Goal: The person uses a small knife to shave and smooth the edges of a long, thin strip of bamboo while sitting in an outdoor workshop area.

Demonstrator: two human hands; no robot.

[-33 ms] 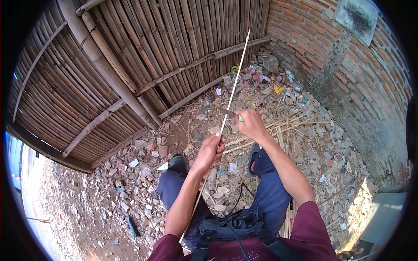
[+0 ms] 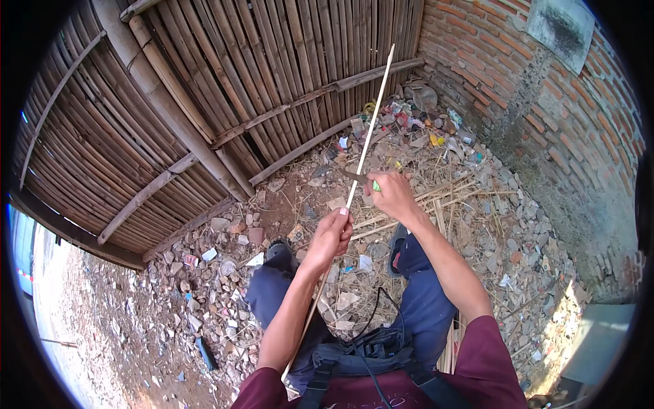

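Observation:
A long, thin, pale strip, apparently split bamboo (image 2: 376, 112), slants from beside my left forearm up toward the far fence. My left hand (image 2: 330, 237) is closed around it at about mid-length, thumb on top. Just beyond, my right hand (image 2: 391, 193) grips a knife (image 2: 353, 176) by its handle, of which a bit of bright green shows. The dark blade lies across the strip and appears to touch it. Most of the handle is hidden in my fingers. The strip's near end runs down past my left forearm over my leg.
Bamboo-slat fencing (image 2: 286, 68) rises at the far left, and a brick wall (image 2: 477, 54) at the right. Split strips (image 2: 436, 198) lie on the ground by my right foot. Rubble and litter (image 2: 409, 126) cover the ground. A black bag (image 2: 364, 351) with a cord rests at my lap.

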